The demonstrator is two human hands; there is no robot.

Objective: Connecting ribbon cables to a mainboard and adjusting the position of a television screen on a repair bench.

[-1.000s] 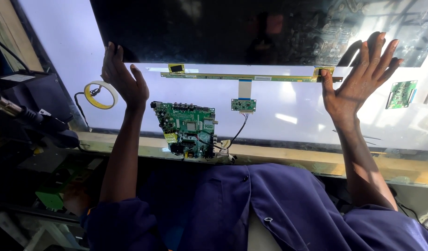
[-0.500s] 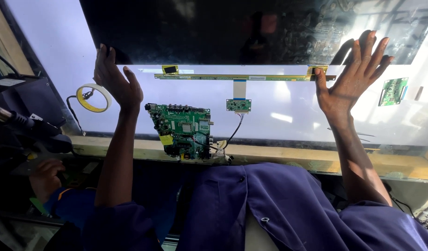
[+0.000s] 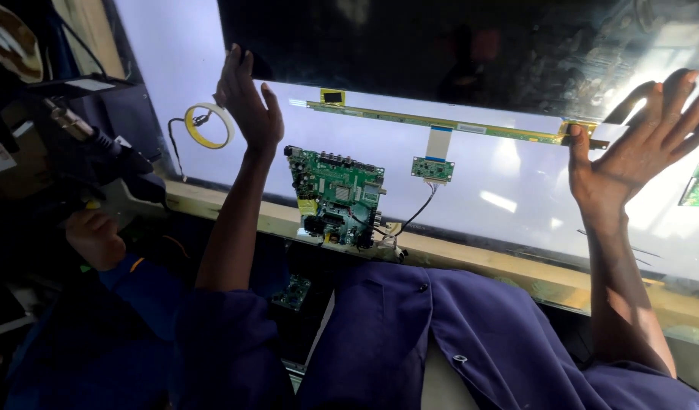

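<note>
Display panel [image 3: 456, 53]: dark glass sheet over lit white backlight [image 3: 516, 182], lower edge raised. Left hand [image 3: 247, 102] and right hand [image 3: 638, 152], fingers spread, press flat under its edge. Step judged: lifting; next needs even support. Obstacles: driver strip [image 3: 440, 121], green mainboard [image 3: 338, 193], tape roll [image 3: 207, 125].

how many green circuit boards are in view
4: a large green main board at the panel's lower edge, a small green board right of it, one at the far right edge, one below the bench.
</note>
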